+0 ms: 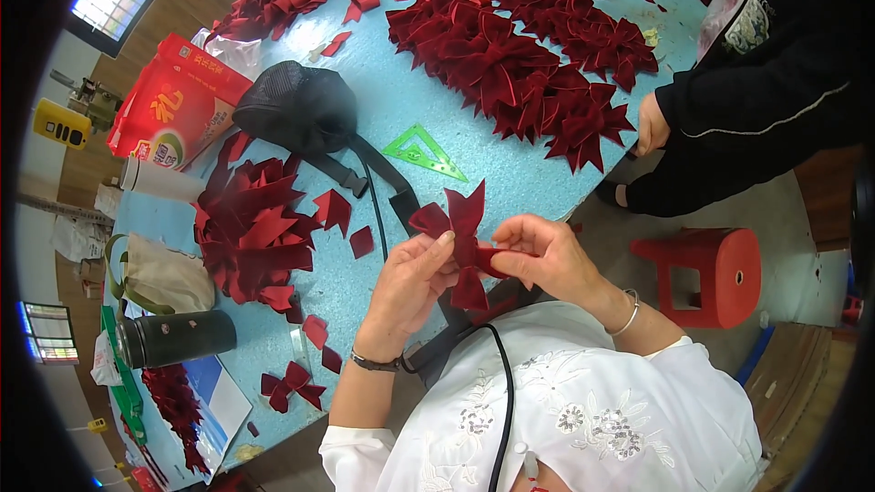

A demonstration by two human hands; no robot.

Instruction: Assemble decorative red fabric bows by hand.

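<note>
A dark red velvet bow [463,235] is held in front of me at the table's near edge. My left hand [412,284] pinches its left side, the thumb lying near the middle. On the right side, the fingers of my right hand [538,260] are closed on a loop or tail of the same bow. Left of my hands lies a heap of red velvet pieces [251,237], with a few loose pieces [362,241] beside it. One separate bow [293,386] rests by the near left edge.
Rows of red bows [492,59] cover the table's far side. A green set square [425,155], black strapped bag [299,109], red package [178,100] and dark bottle [182,339] lie around the table [346,191]. A person's hand [652,125] is at the right edge, near a red stool [715,278].
</note>
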